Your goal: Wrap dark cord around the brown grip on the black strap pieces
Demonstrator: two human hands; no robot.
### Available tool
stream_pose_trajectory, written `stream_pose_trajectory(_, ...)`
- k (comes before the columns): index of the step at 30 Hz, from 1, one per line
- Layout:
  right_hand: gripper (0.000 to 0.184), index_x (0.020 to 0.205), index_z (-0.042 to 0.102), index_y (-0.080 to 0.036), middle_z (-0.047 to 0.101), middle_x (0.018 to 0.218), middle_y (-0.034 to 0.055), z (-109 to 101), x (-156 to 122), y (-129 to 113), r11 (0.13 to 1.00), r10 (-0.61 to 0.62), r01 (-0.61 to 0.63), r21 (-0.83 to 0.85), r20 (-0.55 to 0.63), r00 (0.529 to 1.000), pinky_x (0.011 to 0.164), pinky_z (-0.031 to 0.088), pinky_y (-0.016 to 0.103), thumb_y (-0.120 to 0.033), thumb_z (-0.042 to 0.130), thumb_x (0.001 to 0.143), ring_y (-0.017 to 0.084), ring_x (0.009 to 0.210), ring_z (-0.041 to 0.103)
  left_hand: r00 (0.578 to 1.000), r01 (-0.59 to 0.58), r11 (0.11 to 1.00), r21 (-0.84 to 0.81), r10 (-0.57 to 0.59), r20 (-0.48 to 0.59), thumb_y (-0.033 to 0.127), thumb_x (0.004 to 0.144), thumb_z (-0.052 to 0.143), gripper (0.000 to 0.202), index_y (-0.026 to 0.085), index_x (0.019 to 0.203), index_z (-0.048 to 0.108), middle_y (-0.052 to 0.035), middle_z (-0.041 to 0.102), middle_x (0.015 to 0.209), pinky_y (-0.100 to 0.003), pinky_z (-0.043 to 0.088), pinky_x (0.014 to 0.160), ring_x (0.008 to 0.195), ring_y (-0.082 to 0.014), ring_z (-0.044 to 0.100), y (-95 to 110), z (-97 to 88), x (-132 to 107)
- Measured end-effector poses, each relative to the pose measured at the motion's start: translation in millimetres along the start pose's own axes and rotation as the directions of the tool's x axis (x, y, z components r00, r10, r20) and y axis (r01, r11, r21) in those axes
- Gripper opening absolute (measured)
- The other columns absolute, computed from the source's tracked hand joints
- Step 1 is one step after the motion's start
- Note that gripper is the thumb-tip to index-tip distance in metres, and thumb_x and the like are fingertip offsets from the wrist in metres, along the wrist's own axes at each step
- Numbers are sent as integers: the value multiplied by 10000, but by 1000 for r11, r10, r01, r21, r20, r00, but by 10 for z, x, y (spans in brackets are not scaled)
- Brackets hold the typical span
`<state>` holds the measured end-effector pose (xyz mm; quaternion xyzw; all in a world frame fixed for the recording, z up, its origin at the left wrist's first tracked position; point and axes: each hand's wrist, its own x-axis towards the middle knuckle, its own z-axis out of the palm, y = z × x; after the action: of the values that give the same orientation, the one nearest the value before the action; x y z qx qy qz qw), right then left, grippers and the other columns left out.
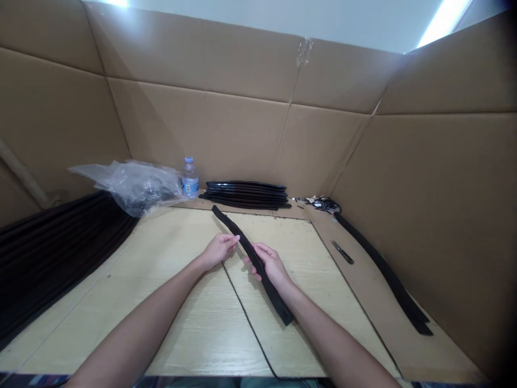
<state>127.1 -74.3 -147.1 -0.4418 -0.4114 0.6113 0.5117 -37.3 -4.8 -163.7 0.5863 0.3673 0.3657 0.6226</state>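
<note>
A long black strip (275, 296), soft-looking and slightly bent, runs diagonally over the middle of the table between my hands. My right hand (271, 265) grips it around its middle, thumb on the near side and fingertips showing past its left edge. My left hand (220, 250) is closed in a pinch at the strip's left edge, a little farther up. Whether a small piece sits between those fingertips is too fine to see. The strip's far end rests toward the back; its near end lies beside my right forearm.
Stacked black curved pieces (246, 195) sit at the back, beside a water bottle (189, 179) and clear plastic bags (141, 186). Many long black strips (60, 242) lie left. On the right are a knife (342, 252), more strips (383, 264) and a tangled pile (323, 203). Cardboard walls (440, 199) enclose the table.
</note>
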Motion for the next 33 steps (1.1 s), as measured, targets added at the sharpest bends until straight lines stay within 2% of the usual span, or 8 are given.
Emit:
stream_pose_trajectory(4, 453, 999, 617, -126, 667, 623, 36, -8, 5, -5, 1000, 8, -8, -9, -12, 1000, 297, 324, 196, -423, 672, 661, 101, 371, 488, 1000, -6, 1000, 28, 6, -17, 583, 790, 541, 504, 175, 540, 382, 85, 256, 414, -228, 97, 407, 367, -45, 182, -6, 4, 10)
stream_pose_trajectory(9, 470, 1063, 644, -149, 681, 697, 26, -12, -58, -21, 998, -11, 12, -66, 15, 1000, 411, 354, 205, -380, 730, 663, 90, 449, 502, 1000, 3, 1000, 4, -3, -17, 597, 774, 554, 512, 184, 543, 358, 90, 249, 422, -227, 90, 404, 366, -44, 176, 1, -2, 6)
stream_pose_trajectory(12, 416, 965, 688, -147, 674, 692, 11, -32, -70, -9, 995, 3, -4, -104, -1, 1000, 514, 404, 227, -337, 792, 610, 108, 532, 549, 1000, -6, 1000, 23, 6, 0, 594, 780, 548, 516, 183, 533, 358, 88, 247, 411, -228, 89, 403, 362, -46, 181, 9, 1, -9)
stream_pose_trajectory(14, 349, 865, 708, -136, 669, 675, 9, -48, -67, 7, 992, 13, -8, -129, 37, 999, 543, 410, 228, -325, 811, 590, 114, 562, 561, 1000, -26, 999, 45, 25, 11, 587, 784, 549, 516, 179, 526, 366, 85, 251, 408, -229, 91, 405, 367, -47, 187, 12, 5, -16)
stream_pose_trajectory(20, 318, 779, 642, -140, 638, 611, -15, -37, -80, 19, 995, 16, -4, -100, 123, 992, 475, 419, 219, -356, 800, 606, 102, 487, 551, 999, -41, 998, 57, 41, 9, 571, 770, 575, 501, 177, 532, 377, 84, 258, 421, -230, 94, 406, 374, -47, 178, 13, 7, -18)
stream_pose_trajectory(24, 387, 820, 556, -170, 694, 721, 27, -23, -75, 11, 997, 24, -13, -78, 145, 989, 400, 438, 219, -387, 790, 601, 119, 461, 589, 999, -50, 997, 66, 50, 2, 560, 775, 575, 495, 178, 527, 380, 85, 246, 410, -230, 103, 408, 376, -52, 183, 20, 1, -19)
stream_pose_trajectory(28, 368, 817, 522, -188, 704, 687, 24, -28, -39, 1, 991, 24, -13, -130, 83, 996, 325, 405, 196, -418, 737, 627, 105, 385, 549, 998, -56, 996, 77, 55, 5, 558, 787, 558, 488, 182, 539, 368, 85, 238, 422, -229, 106, 415, 389, -56, 176, 33, 5, -22)
stream_pose_trajectory(33, 268, 834, 560, -182, 691, 622, 20, -20, -10, -13, 988, 63, -69, -141, -44, 997, 291, 387, 197, -386, 635, 677, 117, 353, 541, 994, -106, 972, 208, 112, -16, 566, 804, 517, 496, 176, 532, 379, 69, 262, 445, -238, 125, 426, 416, -65, 191, 31, 15, -17)
